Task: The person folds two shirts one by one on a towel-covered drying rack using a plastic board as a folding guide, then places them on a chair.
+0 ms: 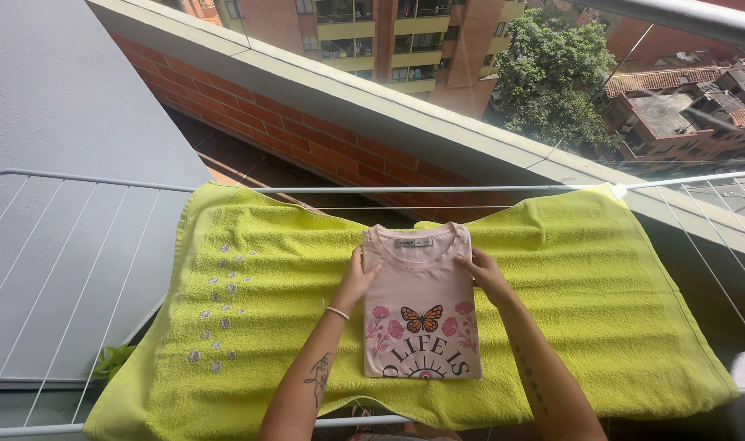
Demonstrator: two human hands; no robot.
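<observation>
The folded pink T-shirt (421, 306) lies centred on a lime-green towel (601, 294) spread over the white drying rack (78, 245) as a cushioned surface, left hand (356, 282) and right hand (485, 273) pressing its edges flat, fingers extended, neither grip closed on it.

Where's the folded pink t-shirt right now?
Head view, centre: the folded pink t-shirt lies on the lime-green towel spread over the white wire drying rack, left hand and right hand at its sides.

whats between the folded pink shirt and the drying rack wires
A lime-green towel spread over the drying rack; the folded pink T-shirt lies on it, seen in the head view.
</observation>
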